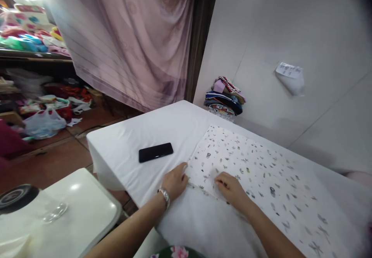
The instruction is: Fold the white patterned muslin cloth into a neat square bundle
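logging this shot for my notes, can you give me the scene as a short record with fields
surface: table with white cover
main item: printed cloth, spread out
left hand: fingers at the printed cloth's edge, near a corner; bracelet on wrist
right hand: fingers curled over the printed cloth; grip unclear
beside cloth: black phone, lying flat
by wall: stack of folded fabrics
on wall: paper with writing
background: pink curtain

- Printed cloth [261, 172], centre to lower right: white ground, scattered small grey, brown and dark leaf-like motifs.
- Table cover [116, 141], centre: plain white.
- Curtain [130, 37], upper centre: dusty pink, faint tonal pattern.
- Phone [156, 152], centre: black.
- Stool [78, 200], lower left: cream-white.
- Floor [62, 153], left: reddish brown.
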`<action>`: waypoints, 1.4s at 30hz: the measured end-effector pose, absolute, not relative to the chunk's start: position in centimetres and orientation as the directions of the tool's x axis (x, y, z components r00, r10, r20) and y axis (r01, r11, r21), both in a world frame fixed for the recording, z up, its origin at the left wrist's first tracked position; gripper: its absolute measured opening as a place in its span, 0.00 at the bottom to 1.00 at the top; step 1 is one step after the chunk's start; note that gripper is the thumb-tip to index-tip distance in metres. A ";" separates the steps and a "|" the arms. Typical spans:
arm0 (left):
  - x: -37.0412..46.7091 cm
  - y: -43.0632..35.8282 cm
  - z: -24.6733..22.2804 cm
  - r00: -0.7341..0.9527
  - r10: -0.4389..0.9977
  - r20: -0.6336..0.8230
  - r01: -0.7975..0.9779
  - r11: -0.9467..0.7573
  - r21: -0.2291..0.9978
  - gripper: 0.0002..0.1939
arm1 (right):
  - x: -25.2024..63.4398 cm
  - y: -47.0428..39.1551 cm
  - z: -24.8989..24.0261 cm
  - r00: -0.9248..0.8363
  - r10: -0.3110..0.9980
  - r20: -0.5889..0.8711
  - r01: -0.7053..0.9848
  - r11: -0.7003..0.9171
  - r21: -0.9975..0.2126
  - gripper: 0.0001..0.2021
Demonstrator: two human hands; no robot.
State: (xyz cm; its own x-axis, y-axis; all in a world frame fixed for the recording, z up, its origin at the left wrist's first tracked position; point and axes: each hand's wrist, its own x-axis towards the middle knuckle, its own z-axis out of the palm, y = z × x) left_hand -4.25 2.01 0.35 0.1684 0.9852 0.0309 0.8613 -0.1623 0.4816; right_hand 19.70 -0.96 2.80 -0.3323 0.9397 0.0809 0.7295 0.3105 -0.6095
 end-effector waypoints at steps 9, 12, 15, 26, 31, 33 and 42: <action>-4.4 2.2 -0.2 0.198 0.980 0.024 0.861 -0.185 0.473 0.23 | 16.0 10.6 0.2 -0.177 0.984 0.027 0.925 0.176 -0.337 0.31; -4.6 2.2 -0.3 0.217 0.976 0.009 0.858 -0.195 0.475 0.23 | 17.5 11.8 -1.4 -0.048 0.992 -0.118 0.975 0.020 -0.222 0.33; -4.7 2.3 -0.3 0.223 0.975 -0.023 0.857 -0.185 0.481 0.24 | 18.4 11.8 -2.2 -0.017 0.989 -0.148 0.986 -0.008 -0.167 0.35; -4.7 2.6 0.6 0.247 0.967 -0.054 0.876 -0.200 0.438 0.22 | 16.4 15.0 -1.6 0.008 0.990 -0.138 0.990 -0.027 -0.138 0.36; -4.7 3.0 0.4 0.244 0.967 -0.065 0.884 -0.195 0.425 0.22 | 17.0 14.8 -1.2 -0.009 0.979 -0.205 0.983 -0.029 -0.182 0.36; -4.8 3.2 0.3 0.246 0.967 -0.068 0.886 -0.196 0.420 0.23 | 17.7 13.4 -0.6 -0.034 0.987 -0.158 0.982 0.003 -0.191 0.36; -5.1 4.5 0.6 0.236 0.963 -0.134 0.910 -0.170 0.378 0.24 | 23.3 4.3 0.3 -0.042 0.991 -0.129 0.956 0.002 -0.294 0.36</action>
State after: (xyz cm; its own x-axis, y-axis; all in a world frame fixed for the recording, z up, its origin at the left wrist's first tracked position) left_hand -5.11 4.53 0.57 0.2357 0.9626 -0.1339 0.9099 -0.1701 0.3783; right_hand 23.27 4.31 0.30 -0.0422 0.9907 -0.1291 0.9557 0.0023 -0.2945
